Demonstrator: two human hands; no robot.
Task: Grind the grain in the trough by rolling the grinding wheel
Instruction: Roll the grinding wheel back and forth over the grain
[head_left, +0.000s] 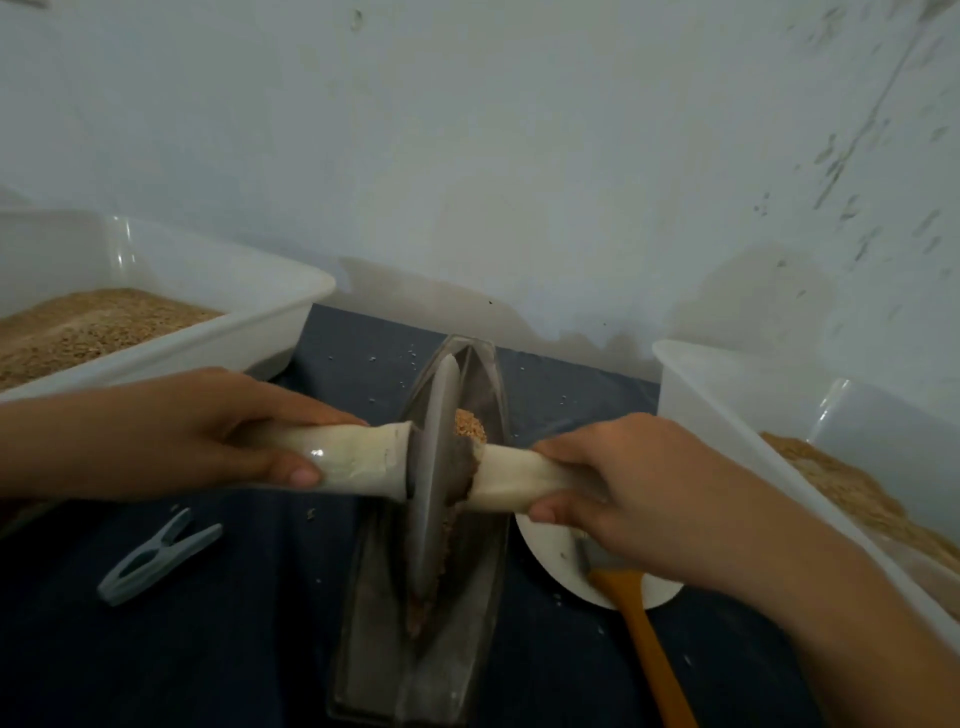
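the grinding wheel stood on edge in the boat-shaped metal trough on the dark cloth, with grain heaped just beyond its axle. the left hand gripped the pale left handle, fingers curled round it. the right hand gripped the right handle likewise. a grey clothespin lay to the left, and a white plate lay under the right wrist.
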